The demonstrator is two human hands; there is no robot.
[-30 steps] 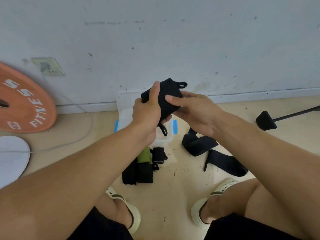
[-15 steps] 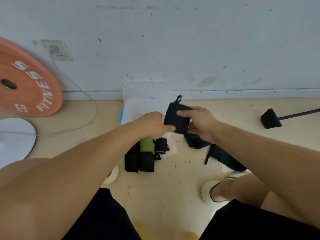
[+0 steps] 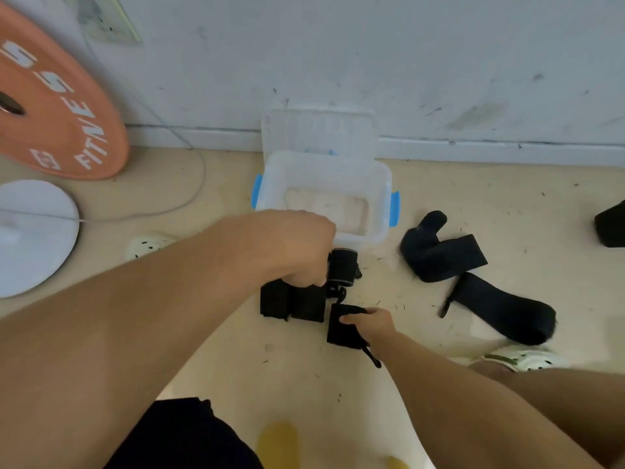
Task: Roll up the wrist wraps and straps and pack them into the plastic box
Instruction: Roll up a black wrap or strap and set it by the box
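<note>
The clear plastic box (image 3: 382, 184) with blue clips stands open by the wall and looks empty. In front of it lies a row of rolled black wraps (image 3: 291, 302) and a smaller black roll (image 3: 343, 267). My left hand (image 3: 301, 248) reaches down onto the back of this row with its fingers curled round a roll that it hides. My right hand (image 3: 370, 321) pinches a freshly rolled black wrap (image 3: 343, 330) against the floor just right of the row, its loop trailing toward me. Two unrolled black straps (image 3: 439, 255) (image 3: 504, 311) lie to the right.
The box lid (image 3: 318, 130) leans on the wall behind the box. An orange weight plate (image 3: 50, 106) and a white disc (image 3: 30, 238) sit at the left, with a grey cable (image 3: 199, 184) on the floor. A black object (image 3: 610, 228) is at the right edge. My sandalled feet flank the spot.
Both hands came down from chest height to the floor. The right hand carried the rolled wrap down beside the row, and the left hand let go of it and moved onto the rolls.
</note>
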